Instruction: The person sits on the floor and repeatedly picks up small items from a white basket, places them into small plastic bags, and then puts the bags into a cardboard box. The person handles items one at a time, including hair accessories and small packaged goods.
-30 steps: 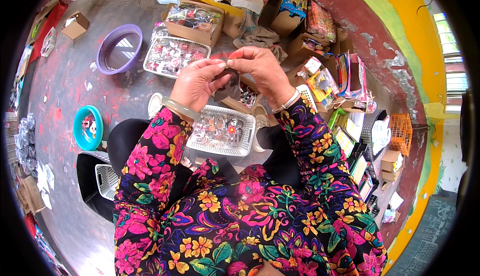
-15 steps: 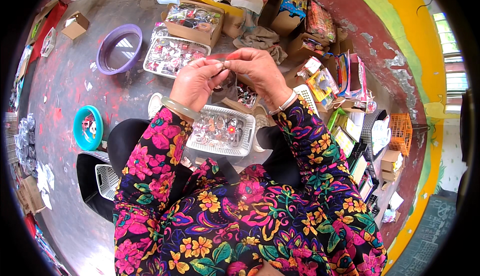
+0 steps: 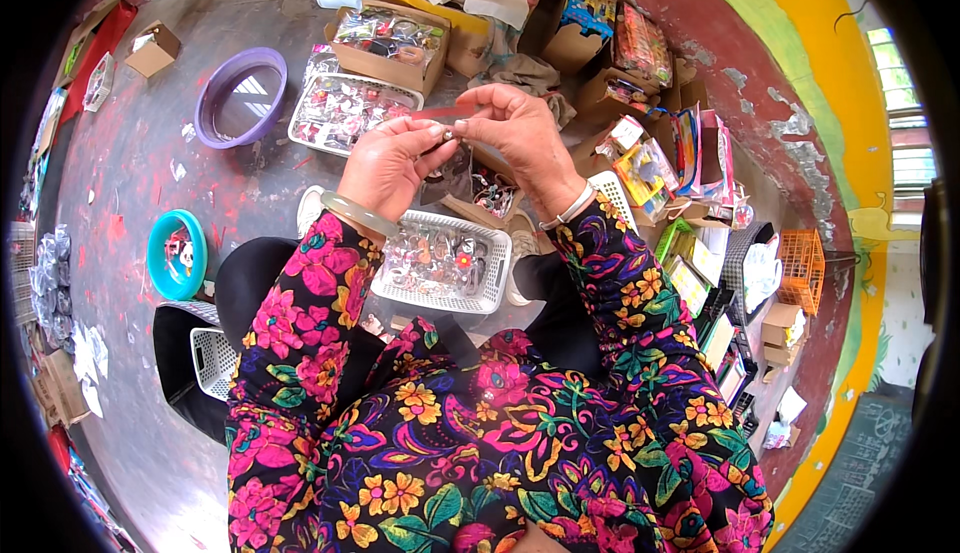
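My left hand [image 3: 390, 166] and my right hand [image 3: 522, 145] meet in front of me, thumbs and fingertips pinched together. Between the fingertips shows a tiny dark and silvery piece [image 3: 448, 136], too small to name. A thin reddish strip [image 3: 442, 113] shows just behind the fingers; I cannot tell whether it is held. Below the hands, a white plastic basket [image 3: 490, 300] of small items in clear packets sits between my feet. Just beyond it is an open cardboard box [image 3: 470, 211] with small trinkets in it.
Farther off stand another white basket [image 3: 297, 135] of packets and a cardboard box [image 3: 385, 70] of packaged goods. On the left floor are a purple basin [image 3: 205, 118] and a teal basin [image 3: 158, 263]. Boxes and an orange crate [image 3: 802, 271] line the right wall.
My right fingers have lifted and shifted slightly, and more of the tiny piece shows between the fingertips. My left hand has hardly moved.
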Motion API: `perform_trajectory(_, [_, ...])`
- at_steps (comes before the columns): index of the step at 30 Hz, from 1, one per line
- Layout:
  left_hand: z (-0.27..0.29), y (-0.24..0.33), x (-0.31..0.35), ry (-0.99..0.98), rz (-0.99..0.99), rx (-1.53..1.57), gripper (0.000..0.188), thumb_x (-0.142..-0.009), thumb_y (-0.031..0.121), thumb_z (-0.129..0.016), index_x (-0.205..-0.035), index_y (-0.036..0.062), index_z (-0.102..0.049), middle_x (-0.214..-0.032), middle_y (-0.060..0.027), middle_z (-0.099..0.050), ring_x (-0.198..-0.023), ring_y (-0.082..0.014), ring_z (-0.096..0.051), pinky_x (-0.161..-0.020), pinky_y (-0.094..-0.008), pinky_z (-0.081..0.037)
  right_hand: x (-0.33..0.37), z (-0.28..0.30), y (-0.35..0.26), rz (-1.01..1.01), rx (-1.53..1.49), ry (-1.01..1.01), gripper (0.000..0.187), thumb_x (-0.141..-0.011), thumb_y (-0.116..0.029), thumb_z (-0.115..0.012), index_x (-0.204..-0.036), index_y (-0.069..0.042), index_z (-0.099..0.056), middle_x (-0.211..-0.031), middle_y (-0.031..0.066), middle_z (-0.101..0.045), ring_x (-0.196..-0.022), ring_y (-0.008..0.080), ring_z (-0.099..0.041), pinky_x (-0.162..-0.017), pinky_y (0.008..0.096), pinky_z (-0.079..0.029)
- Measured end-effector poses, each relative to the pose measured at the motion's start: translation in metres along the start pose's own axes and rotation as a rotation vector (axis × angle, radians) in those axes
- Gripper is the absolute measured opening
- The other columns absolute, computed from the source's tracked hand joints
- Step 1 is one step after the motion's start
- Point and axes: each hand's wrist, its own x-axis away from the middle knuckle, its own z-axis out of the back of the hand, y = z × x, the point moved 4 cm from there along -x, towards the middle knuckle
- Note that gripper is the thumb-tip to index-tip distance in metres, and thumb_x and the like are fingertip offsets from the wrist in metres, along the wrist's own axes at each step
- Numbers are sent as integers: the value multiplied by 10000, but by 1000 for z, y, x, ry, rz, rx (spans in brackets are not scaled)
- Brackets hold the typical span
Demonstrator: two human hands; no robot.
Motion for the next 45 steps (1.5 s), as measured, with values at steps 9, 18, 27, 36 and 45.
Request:
perform_trajectory(9, [4, -9, -2, 40, -14, -161, 122, -867, 34, -518, -959, -31, -566, -938, -76, -602, -872, -148, -598, -824, -264, -503, 12, -11, -37, 652, 718, 241, 74, -721, -100, -618, -787, -81, -647, -768, 55, -600, -724, 226, -564, -650, 324, -434])
perform_trajectory(18, [-2, -17, -1, -19, -99, -366, 143, -887, 56, -494, -979, -8, -582, -911, -45, -610, -810, -113, -606, -732, -240, -508, 18, -31, -29, 737, 994, 198, 49, -706, -139, -616, -718, -107, -651, -726, 24, -593, -744, 221, -535, -670, 344, -385])
perform_trajectory(27, [-1, -17, -2, 34, -200, -556, 110, -865, 53, -528, -907, -5, -611, -750, 18, -578, -638, -43, -505, -571, -184, -418, 21, -35, -30, 789, 1106, 238, 54, -686, -145, -605, -655, -102, -619, -693, 19, -571, -719, 218, -525, -654, 346, -381])
perform_trajectory(36, [-6, -17, 2, 200, -510, -1062, 73, -783, 55, -571, -798, 0, -616, -606, -127, -585, -526, -137, -517, -510, -282, -428, 24, -45, -31, 798, 1367, 188, 55, -619, -151, -585, -584, -111, -571, -643, 21, -527, -701, 213, -517, -640, 347, -376])
perform_trajectory(45, [-5, -23, 2, 141, -487, -995, 83, -779, 46, -574, -814, -12, -622, -643, -135, -601, -550, -134, -531, -536, -285, -438, 26, -43, -33, 756, 1408, 119, 45, -623, -148, -571, -600, -110, -579, -660, 18, -537, -713, 204, -513, -660, 344, -367])
